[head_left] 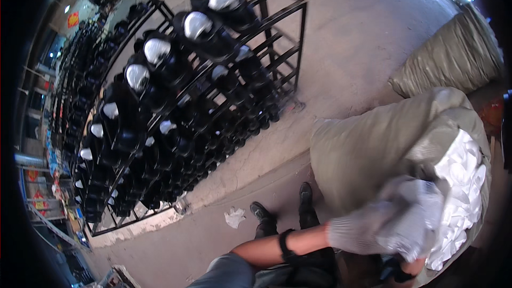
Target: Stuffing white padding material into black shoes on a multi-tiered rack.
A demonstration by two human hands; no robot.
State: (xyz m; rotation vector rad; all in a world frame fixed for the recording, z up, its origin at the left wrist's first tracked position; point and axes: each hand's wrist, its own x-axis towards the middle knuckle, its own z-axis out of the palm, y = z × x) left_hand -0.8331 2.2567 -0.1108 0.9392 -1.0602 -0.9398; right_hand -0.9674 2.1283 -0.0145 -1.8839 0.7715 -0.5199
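My left hand [362, 229], in a pale knitted glove, reaches across to the right at the mouth of a big grey-green woven sack [368, 144]. My right hand [418, 240], also gloved, comes up from the lower edge and overlaps the left. Both gloves are smeared by motion and their fingers cannot be made out. Whether a thing is between them I cannot tell. Beside the hands, the sack's mouth shows many glossy white curved pieces [461, 186].
To the left, a black metal rack [304, 26] carries rows of black shoe-like items [176, 69], several with white or silvery curved pieces on top. Another full sack [448, 53] lies behind the first. A white scrap [234, 217] lies on the floor near my shoes [261, 212].
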